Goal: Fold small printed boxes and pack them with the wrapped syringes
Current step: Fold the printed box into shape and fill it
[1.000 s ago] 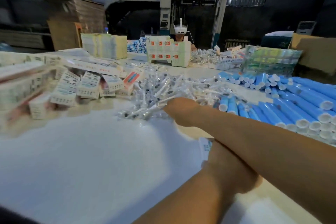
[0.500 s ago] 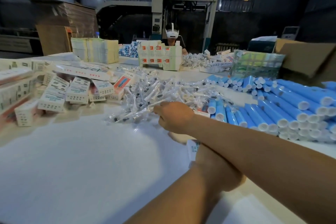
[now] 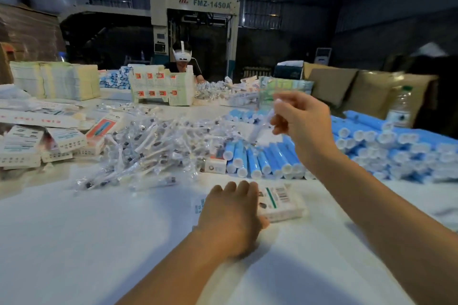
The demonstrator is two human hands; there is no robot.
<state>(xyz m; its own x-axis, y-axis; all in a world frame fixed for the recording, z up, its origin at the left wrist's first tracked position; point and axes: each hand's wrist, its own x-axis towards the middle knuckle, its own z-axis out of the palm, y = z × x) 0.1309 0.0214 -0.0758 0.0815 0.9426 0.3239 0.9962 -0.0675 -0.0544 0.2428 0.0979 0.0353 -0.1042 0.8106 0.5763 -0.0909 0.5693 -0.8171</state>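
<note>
My left hand [image 3: 233, 213] grips a small printed white box [image 3: 281, 202] lying on the white table [image 3: 86, 242], fingers over its left end. My right hand [image 3: 302, 121] is raised above the blue tubes and pinches one clear wrapped syringe [image 3: 261, 125], which hangs down and to the left, blurred. A loose pile of wrapped syringes [image 3: 153, 146] spreads across the table's middle, beyond my left hand. Folded printed boxes [image 3: 49, 143] lie heaped at the left.
Blue tubes with white caps [image 3: 386, 146] are stacked at the right. Stacks of flat cartons [image 3: 57, 79] and a block of packed boxes [image 3: 161, 86] stand at the back. A person in a headset [image 3: 183, 59] sits opposite. A water bottle [image 3: 400, 106] stands far right.
My right hand has lifted off the syringe pile and swung right and up with one wrapped syringe. The left hand and its box, hidden before under my right arm, are now in plain sight.
</note>
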